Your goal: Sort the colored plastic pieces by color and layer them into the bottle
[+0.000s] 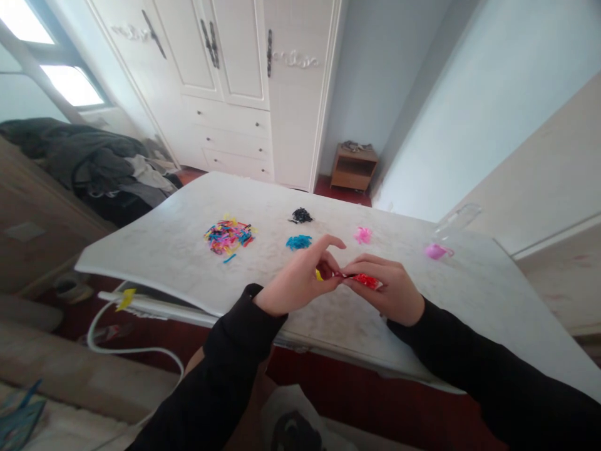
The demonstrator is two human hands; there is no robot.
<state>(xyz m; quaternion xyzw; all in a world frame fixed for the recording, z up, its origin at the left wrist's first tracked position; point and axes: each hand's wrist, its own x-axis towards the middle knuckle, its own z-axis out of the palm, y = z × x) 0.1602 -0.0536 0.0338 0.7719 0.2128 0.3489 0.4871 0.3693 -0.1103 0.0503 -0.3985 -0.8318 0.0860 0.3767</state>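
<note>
on the left of the tabletop (150,225), the mixed pile (230,237) of small coloured pieces has a ragged edge, and a stray blue piece (230,258) lies at its near side; a brushing sleeve could scatter more. further right, the black pile (301,215) sits behind the blue pile (298,242), the two near enough that a careless sweep could mingle them. the left hand (307,279) reaches in just in front of the blue pile, thumb and fingers drawn close at the tips, one finger raised; a dropped wrist could drag pieces along. yellow pieces (319,275) show partly behind it, easily knocked because they are half hidden. its fingertips meet those of the right hand (392,285), whose thumb and fingers are also nearly closed (whether a small piece is pinched there is too fine to tell). the red pile (369,281) shows in the gap of the right hand, held or merely beyond it, unclear; a slip could spill pieces into it. the pink pile (363,235) lies behind, within reach of a stray knuckle. at far right, the purple object (436,251) stands well apart, less at risk.
</note>
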